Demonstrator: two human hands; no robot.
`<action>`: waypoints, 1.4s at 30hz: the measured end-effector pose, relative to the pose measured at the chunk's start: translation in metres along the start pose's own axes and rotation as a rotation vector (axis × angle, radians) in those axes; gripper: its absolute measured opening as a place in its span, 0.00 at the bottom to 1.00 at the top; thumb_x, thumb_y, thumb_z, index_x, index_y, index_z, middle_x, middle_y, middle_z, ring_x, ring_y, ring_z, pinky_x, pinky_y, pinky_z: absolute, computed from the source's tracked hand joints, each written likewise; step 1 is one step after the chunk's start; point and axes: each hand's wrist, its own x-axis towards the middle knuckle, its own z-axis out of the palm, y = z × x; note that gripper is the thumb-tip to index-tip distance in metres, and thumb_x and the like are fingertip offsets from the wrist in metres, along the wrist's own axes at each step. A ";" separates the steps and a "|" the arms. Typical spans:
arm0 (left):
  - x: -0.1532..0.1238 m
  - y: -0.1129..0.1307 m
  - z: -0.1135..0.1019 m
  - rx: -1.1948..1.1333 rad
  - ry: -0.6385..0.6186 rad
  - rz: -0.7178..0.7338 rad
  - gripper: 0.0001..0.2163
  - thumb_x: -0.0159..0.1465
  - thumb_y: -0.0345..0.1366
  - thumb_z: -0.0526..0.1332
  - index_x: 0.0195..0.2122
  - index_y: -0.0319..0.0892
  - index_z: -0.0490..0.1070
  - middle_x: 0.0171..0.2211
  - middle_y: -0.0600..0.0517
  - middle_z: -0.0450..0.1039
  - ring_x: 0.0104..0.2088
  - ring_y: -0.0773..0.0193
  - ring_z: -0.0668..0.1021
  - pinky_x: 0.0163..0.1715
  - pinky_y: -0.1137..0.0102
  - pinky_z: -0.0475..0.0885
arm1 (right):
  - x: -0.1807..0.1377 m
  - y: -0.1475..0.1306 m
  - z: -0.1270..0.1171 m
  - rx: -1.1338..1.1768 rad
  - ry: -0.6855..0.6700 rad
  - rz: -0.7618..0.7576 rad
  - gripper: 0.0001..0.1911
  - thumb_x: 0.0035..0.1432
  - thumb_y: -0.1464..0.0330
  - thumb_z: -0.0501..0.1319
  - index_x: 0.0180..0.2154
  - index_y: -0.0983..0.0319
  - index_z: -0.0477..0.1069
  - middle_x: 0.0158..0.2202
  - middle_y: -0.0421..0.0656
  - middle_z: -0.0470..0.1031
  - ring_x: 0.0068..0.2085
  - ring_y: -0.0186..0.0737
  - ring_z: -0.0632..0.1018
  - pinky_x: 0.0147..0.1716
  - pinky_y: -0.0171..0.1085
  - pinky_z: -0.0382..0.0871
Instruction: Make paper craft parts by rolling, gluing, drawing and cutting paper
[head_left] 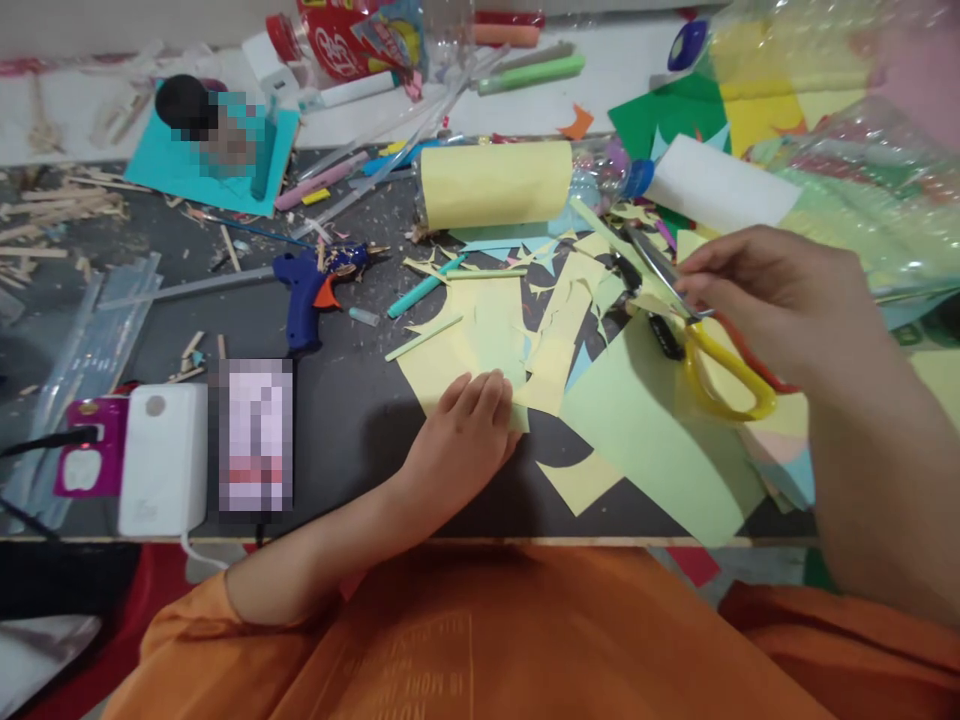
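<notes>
My left hand (469, 430) lies on the pale green and yellow paper pieces near the table's front edge. Its fingers are stretched out side by side on a pale green strip (499, 325), the thumb partly hidden. My right hand (780, 300) is closed in a pinch on scissors (731, 375) with yellow and red handles, gripping them near the blades, which point up and left. Under the scissors is a large pale green sheet (660, 430). Cut scraps, among them a yellow strip (562, 330), lie between my hands.
A bottle wrapped in yellow paper (495, 185) lies beyond the scraps. At left are a blue glue gun (304, 290), a phone (255, 435), a white power bank (163, 460) and wooden sticks (60, 210). Clear plastic bottles (885, 190) crowd the right; a red-labelled bottle (360, 40) lies behind.
</notes>
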 end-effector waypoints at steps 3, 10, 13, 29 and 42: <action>0.002 0.003 0.001 0.033 0.052 -0.012 0.15 0.68 0.34 0.54 0.49 0.29 0.71 0.46 0.41 0.76 0.47 0.57 0.76 0.54 0.63 0.70 | -0.010 0.009 -0.002 -0.261 -0.031 0.093 0.08 0.57 0.68 0.55 0.36 0.59 0.71 0.27 0.43 0.76 0.27 0.40 0.75 0.30 0.40 0.67; 0.003 0.002 0.007 0.053 0.209 -0.011 0.13 0.68 0.33 0.54 0.45 0.30 0.73 0.39 0.45 0.77 0.40 0.60 0.77 0.51 0.66 0.72 | -0.023 0.004 0.028 -0.835 -0.141 0.015 0.13 0.57 0.68 0.56 0.43 0.64 0.72 0.36 0.54 0.79 0.37 0.54 0.78 0.24 0.38 0.56; 0.003 0.001 0.009 0.038 0.226 -0.024 0.13 0.68 0.33 0.55 0.46 0.30 0.73 0.38 0.46 0.77 0.39 0.61 0.77 0.52 0.66 0.72 | -0.025 0.002 0.029 -0.741 -0.179 -0.016 0.22 0.55 0.69 0.55 0.52 0.66 0.69 0.31 0.50 0.76 0.32 0.50 0.76 0.24 0.39 0.57; -0.001 0.000 0.013 -0.045 0.229 -0.090 0.11 0.68 0.35 0.55 0.46 0.36 0.73 0.43 0.47 0.79 0.45 0.58 0.77 0.43 0.63 0.68 | -0.012 -0.017 0.031 0.863 -0.249 0.045 0.15 0.43 0.63 0.74 0.28 0.55 0.69 0.27 0.39 0.83 0.24 0.42 0.81 0.27 0.41 0.74; 0.004 0.001 0.013 -0.027 0.078 -0.133 0.17 0.68 0.32 0.53 0.55 0.31 0.67 0.55 0.37 0.73 0.49 0.54 0.75 0.46 0.62 0.71 | -0.002 -0.046 0.110 0.715 -0.208 -0.009 0.12 0.57 0.59 0.63 0.30 0.57 0.62 0.18 0.30 0.59 0.17 0.29 0.62 0.20 0.33 0.60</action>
